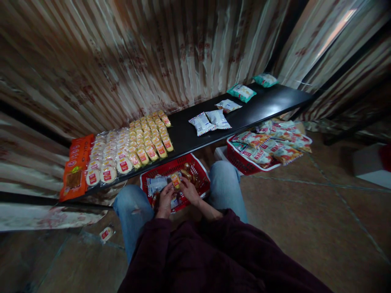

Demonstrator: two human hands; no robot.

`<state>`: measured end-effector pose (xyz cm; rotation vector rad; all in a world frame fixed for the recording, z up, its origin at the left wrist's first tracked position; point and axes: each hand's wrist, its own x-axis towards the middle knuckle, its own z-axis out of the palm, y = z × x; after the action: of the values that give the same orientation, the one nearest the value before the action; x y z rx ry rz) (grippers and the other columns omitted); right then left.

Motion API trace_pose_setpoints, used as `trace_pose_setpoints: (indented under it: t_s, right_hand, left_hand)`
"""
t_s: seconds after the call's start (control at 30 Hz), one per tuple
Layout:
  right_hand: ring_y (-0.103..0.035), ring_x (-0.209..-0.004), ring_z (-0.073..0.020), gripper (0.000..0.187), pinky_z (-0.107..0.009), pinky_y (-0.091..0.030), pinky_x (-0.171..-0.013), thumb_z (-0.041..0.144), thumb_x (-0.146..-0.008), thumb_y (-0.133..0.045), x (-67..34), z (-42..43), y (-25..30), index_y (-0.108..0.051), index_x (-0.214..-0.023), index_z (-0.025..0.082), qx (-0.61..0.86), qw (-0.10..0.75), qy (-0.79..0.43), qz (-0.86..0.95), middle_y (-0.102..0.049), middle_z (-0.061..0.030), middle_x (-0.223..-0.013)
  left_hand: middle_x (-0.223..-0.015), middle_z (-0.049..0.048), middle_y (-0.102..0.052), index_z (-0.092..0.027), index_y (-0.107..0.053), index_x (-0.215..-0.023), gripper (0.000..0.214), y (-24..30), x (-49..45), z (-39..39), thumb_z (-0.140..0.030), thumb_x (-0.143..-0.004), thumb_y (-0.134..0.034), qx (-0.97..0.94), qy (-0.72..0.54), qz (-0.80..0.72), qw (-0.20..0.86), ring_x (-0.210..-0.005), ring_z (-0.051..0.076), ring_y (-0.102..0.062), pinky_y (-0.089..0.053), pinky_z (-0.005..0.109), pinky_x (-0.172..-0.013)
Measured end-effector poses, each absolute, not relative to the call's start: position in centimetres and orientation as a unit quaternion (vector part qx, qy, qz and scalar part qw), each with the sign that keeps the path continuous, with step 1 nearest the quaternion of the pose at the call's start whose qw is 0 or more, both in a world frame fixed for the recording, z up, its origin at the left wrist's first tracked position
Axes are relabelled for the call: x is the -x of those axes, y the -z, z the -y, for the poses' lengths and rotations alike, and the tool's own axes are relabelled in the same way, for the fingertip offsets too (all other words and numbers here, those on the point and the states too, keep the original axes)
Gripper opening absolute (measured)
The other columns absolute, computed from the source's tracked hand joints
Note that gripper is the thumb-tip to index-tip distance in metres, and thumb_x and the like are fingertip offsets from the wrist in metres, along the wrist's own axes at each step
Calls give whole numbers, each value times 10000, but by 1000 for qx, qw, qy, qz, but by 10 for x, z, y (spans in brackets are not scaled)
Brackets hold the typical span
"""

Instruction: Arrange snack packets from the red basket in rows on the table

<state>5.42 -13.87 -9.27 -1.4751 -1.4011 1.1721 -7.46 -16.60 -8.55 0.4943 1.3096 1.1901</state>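
Snack packet (175,180) held just above red basket (200,169), between knees. Left hand (165,200) and right hand (190,190) both grip it, fingers curled closed. Packet rows on black shelf (189,136) ahead.

I had both forearms angled inward from six o'clock, my left hand (165,200) and right hand (190,190) meeting, fingers curled, pinching.

Single head view, angled forward-down; black shelf (259,108) near, ahead.
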Motion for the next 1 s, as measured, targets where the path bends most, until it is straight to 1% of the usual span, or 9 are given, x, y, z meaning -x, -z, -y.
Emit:
trace_pose_setpoints:
  t_s: [0.1,0.17,0.3,0.37,0.53,0.73,0.87,1.0]
  right_hand:
    - [-643,-1013,-219,382,-354,-486,-929,300,-833,-494,-54,139,84,-621,-1169,169,603,366,-436,559,-678,-95,-1112]
    - [-613,-1080,-238,370,-362,-468,-957,284,-817,-515,-55,140,80,-640,-1140,155,629,347,-406,564,-663,-117,-1136]
    - [-609,-1075,-258,364,-390,-472,-951,277,-817,-503,-58,139,79,-654,-1116,133,656,343,-371,560,-655,-147,-1124]
    - [-615,-1056,-270,366,-410,-471,-950,281,-810,-506,-60,139,79,-659,-1106,129,655,364,-365,553,-660,-152,-1113]
    - [-623,-1036,-258,344,-429,-466,-956,261,-783,-508,-63,135,79,-662,-1080,181,648,421,-358,524,-676,-107,-1110]
    - [-607,-1033,-253,355,-435,-461,-949,319,-814,-488,-67,133,64,-647,-1096,175,633,475,-310,527,-668,-120,-1114]
    - [-603,-1040,-249,357,-436,-458,-955,342,-829,-481,-73,128,51,-638,-1105,179,619,513,-293,518,-656,-127,-1121]
    - [-594,-1051,-246,341,-427,-464,-947,339,-837,-492,-81,114,36,-631,-1105,181,592,545,-272,527,-644,-127,-1122]
  left_hand:
    - [-1075,96,-658,-171,-690,-1039,456,81,73,167,-306,-612,-775,-223,-512,-555,617,-755,114,-619,-474,220,-669]
    - [-1099,98,-647,-175,-691,-1038,448,79,72,168,-305,-617,-769,-234,-508,-556,615,-766,116,-617,-479,225,-683]
    - [-1103,103,-641,-171,-693,-1014,422,75,67,166,-282,-612,-755,-252,-494,-571,605,-803,138,-614,-486,237,-686]
    - [-1089,108,-648,-168,-696,-991,399,72,64,164,-264,-608,-749,-264,-493,-572,601,-838,159,-618,-492,245,-691]
    - [-1082,110,-662,-174,-696,-975,357,58,57,160,-247,-627,-721,-303,-497,-566,583,-896,187,-619,-498,259,-708]
    - [-1086,84,-671,-206,-679,-1011,344,41,49,150,-215,-667,-683,-356,-497,-555,564,-892,178,-615,-493,268,-744]
    - [-1020,71,-675,-214,-677,-1004,319,26,45,137,-174,-689,-641,-399,-496,-548,543,-911,187,-608,-486,302,-814]
    - [-1029,65,-654,-218,-684,-1000,341,6,36,120,-115,-689,-588,-444,-516,-534,502,-933,188,-595,-462,323,-888]
